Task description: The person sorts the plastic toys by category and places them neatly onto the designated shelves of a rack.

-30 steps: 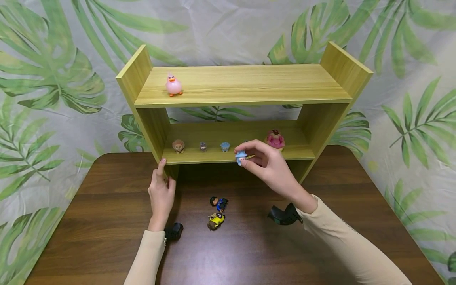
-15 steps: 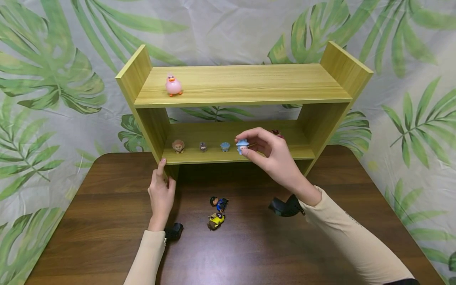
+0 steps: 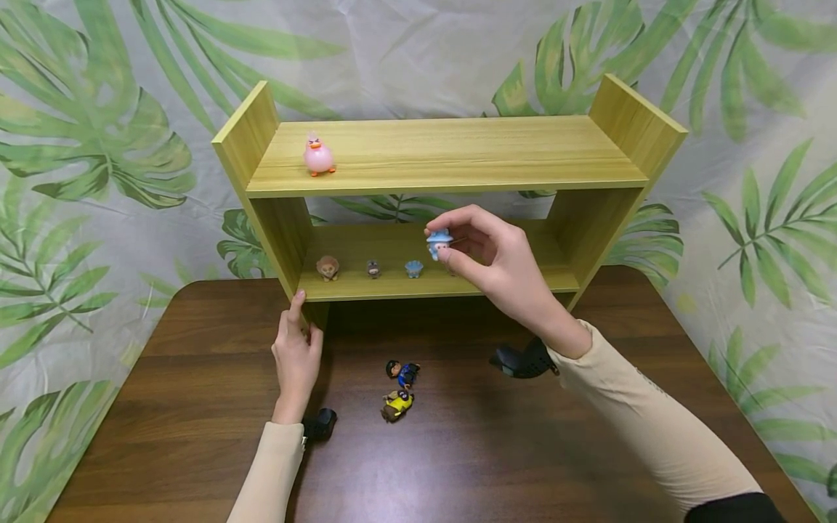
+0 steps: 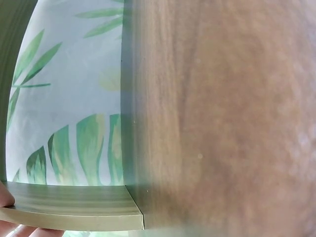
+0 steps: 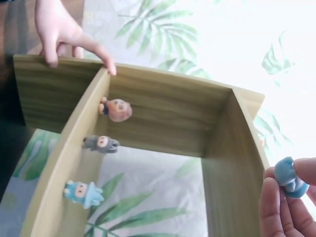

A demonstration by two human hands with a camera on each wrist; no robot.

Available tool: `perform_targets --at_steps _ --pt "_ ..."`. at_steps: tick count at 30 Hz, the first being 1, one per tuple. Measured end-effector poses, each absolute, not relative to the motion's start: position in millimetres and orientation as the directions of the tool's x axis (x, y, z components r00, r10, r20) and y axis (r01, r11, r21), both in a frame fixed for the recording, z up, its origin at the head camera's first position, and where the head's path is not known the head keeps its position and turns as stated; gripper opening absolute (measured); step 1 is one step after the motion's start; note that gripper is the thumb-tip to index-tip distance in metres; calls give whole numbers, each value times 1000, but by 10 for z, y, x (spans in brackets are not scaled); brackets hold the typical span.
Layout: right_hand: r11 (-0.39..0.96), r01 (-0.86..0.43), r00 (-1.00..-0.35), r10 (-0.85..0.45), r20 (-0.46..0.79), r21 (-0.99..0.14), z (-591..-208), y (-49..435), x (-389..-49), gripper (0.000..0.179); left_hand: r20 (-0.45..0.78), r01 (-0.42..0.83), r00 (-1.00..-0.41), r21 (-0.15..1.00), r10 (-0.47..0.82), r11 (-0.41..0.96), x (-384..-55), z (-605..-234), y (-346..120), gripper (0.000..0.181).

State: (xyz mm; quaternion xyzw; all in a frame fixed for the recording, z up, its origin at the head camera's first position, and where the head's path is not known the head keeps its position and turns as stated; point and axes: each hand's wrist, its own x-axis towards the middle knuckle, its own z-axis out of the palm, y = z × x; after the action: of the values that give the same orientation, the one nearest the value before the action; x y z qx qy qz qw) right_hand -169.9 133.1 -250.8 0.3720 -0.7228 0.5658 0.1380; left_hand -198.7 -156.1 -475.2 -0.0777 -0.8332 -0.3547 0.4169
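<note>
My right hand [image 3: 506,272] pinches a small figurine with a light blue hat [image 3: 439,244] between thumb and fingertips, in front of the opening above the middle shelf [image 3: 353,292]. In the right wrist view the blue figurine [image 5: 290,177] appears close to the upper board's edge. My left hand [image 3: 296,363] grips the left side panel of the wooden shelf unit [image 3: 458,152], index finger at the middle shelf's corner. A lion-like figurine [image 3: 328,268], a grey figurine [image 3: 373,269] and another blue figurine [image 3: 413,269] stand along that shelf. My right hand hides the shelf's right part.
A pink duck figure [image 3: 318,156] stands on the top board at left. Two toy figures, one in blue [image 3: 405,374] and one in yellow [image 3: 397,405], lie on the brown table [image 3: 418,472]. A leaf-print cloth [image 3: 418,58] hangs behind.
My right hand has lifted the blue-hatted figurine from the middle shelf's front edge up toward the top board, covering the pink figure at right. My left hand stays where it was.
</note>
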Motion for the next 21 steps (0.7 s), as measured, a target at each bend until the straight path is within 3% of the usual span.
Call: perform_targets --at_steps 21 --pt "47 -740 -644 -338 686 -671 -2299 1204 -1822 22 749 418 -640 527 -171 740 -1992 -4760 -1558 77"
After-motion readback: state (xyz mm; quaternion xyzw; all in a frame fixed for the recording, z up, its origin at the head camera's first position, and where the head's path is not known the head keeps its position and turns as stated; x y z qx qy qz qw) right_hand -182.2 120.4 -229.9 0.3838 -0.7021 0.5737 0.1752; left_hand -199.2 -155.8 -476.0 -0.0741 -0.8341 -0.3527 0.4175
